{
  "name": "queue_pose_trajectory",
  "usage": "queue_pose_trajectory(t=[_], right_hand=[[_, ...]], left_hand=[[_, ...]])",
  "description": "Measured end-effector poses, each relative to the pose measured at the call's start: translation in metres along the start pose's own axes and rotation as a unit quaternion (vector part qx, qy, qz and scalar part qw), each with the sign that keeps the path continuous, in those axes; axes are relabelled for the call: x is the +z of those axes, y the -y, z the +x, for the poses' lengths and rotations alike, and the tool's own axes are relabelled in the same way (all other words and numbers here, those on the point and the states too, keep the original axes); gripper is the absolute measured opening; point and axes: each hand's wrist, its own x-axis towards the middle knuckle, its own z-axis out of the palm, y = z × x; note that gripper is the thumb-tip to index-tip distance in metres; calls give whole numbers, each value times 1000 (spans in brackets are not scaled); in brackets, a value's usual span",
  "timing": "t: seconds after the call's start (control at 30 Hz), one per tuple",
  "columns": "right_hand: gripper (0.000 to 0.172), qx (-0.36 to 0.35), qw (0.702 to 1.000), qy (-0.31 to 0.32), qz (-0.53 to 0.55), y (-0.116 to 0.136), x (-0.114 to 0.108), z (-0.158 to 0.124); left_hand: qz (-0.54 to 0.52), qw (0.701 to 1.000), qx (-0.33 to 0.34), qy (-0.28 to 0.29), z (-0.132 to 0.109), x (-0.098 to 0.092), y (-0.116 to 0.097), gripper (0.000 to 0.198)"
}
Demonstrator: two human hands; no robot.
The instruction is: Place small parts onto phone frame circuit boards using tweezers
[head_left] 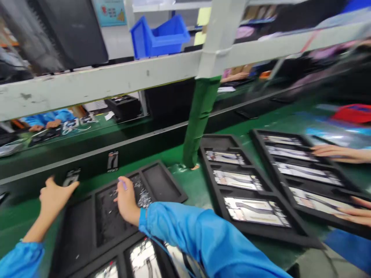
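Observation:
My left hand (55, 197) is raised at the left with thumb and fingers apart, holding nothing. Just past its fingertips, a small phone assembly (71, 177) leans at the dark ledge; whether they touch is unclear. My right hand (127, 200), with a purple band on one finger, is curled over a black foam tray (77, 224). Its fingers are drawn together, and anything between them is hidden. Small loose metal parts (143, 197) lie in the tray compartment beside it. Below, phone assemblies (145, 258) sit in another black tray, partly covered by my right sleeve.
A second phone assembly (113, 161) stands against the ledge. To the right are black trays (222, 143) with phone assemblies; a co-worker's hands (342, 152) touch the farther one. A green-wrapped post (199, 119) rises mid-bench. A blue bin (160, 36) sits on the shelf above.

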Motion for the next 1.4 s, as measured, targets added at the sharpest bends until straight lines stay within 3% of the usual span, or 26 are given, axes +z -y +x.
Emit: queue_pose_trajectory(t=[0.07,0.13,0.2,0.27,0.33,0.4,0.53,0.77,0.9,0.97,1.03,1.13,1.23,1.4], right_hand=[[28,20,1000,5,14,2,-4,-2],[29,31,999,11,22,1,-8,-3],[27,34,999,30,22,-3,-11,-2],[26,23,998,51,14,-7,-13,-1],[24,7,997,73,0,-10,-14,-2],[25,-12,995,95,-19,-10,-16,-5],[33,-52,987,140,-55,3,-18,-7],[45,-93,963,230,-106,52,-36,-12],[46,-88,945,267,-168,46,-43,-20],[43,-76,928,300,-208,37,-44,-22],[39,-59,906,343,-243,30,-46,-23],[37,-51,865,402,-298,32,-54,-17],[37,-74,847,396,-346,53,-66,-7],[37,-80,869,319,-371,85,-93,3]], left_hand=[[9,998,-18,60,-59,-12,23,83],[24,994,-48,93,-138,-21,40,85],[23,990,-70,117,-217,-26,47,87],[-15,991,-86,102,-281,-27,43,85],[-18,992,-101,79,-321,-28,35,84],[7,993,-96,64,-338,-27,30,82],[64,996,-37,49,-331,-25,30,72],[95,994,12,44,-315,-20,48,75],[43,994,75,72,-310,-25,68,82],[-1,981,162,103,-298,-31,83,89],[-54,941,293,161,-278,-37,97,95],[-119,843,445,279,-244,-42,109,101],[-153,777,502,347,-218,-37,105,98],[-221,724,561,335,-196,-22,87,82]])
